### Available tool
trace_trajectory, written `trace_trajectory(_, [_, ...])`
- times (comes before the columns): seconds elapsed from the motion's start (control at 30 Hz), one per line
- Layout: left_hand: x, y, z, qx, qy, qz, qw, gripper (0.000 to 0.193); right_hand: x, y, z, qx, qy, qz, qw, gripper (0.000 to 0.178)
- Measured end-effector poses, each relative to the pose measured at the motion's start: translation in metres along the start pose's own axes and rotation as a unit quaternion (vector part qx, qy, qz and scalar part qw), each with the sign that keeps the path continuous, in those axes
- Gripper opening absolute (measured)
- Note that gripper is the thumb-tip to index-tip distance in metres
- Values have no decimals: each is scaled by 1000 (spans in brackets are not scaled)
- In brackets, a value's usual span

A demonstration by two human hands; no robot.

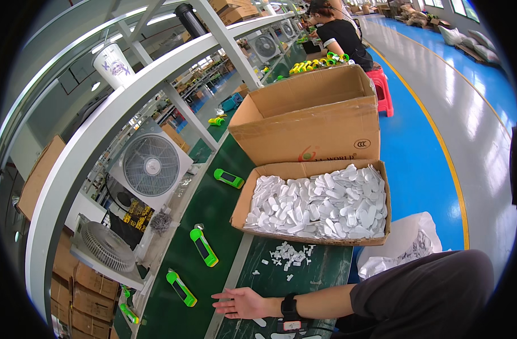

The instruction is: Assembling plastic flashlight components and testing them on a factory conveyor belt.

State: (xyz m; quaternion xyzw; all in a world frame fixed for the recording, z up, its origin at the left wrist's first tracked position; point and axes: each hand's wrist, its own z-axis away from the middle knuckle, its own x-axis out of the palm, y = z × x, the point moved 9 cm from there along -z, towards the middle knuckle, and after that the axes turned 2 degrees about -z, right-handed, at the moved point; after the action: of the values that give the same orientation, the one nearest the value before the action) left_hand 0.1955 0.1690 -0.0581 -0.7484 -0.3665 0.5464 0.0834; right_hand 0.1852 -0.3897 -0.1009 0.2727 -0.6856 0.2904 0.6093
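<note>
My right hand (240, 303) reaches leftward over the green work surface, fingers stretched apart and nothing in them. A black band (289, 306) circles its wrist. Just beyond the fingertips lies a bright green device with a dark panel (181, 288); another green device (204, 246) lies farther up the dark green belt. A third one (228, 178) sits near the cartons. Small white plastic pieces (291, 254) are heaped on the table beyond my forearm. An open cardboard box (312, 239) holds many flat white oval pieces (320, 203). My left hand is out of view.
Behind the white pieces stands a taller open carton (309, 133). White frame rails (72, 164) run along the left, with box fans (151, 165) past them. A plastic bag (402, 243) sits right of the table. Farther up, a person in black (343, 42) sits at the line.
</note>
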Motion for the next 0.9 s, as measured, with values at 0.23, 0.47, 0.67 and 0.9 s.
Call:
trace_trajectory(0.23, [-41, 72, -40, 46, -3, 136, 990, 55, -4, -3, 7, -10, 3, 7, 1000, 49])
trace_trajectory(0.47, [-64, 110, -29, 28, -59, 244, 968, 45, -4, 15, 5, 14, 0, 10, 1000, 46])
trace_trajectory(0.67, [-37, -25, 139, -155, -231, 113, 954, 30, 10, -20, 16, -53, 41, -10, 998, 47])
trace_trajectory(0.9, [-46, -62, 152, -250, -115, 63, 959, 58, 8, -10, 0, -58, 75, 53, 994, 56])
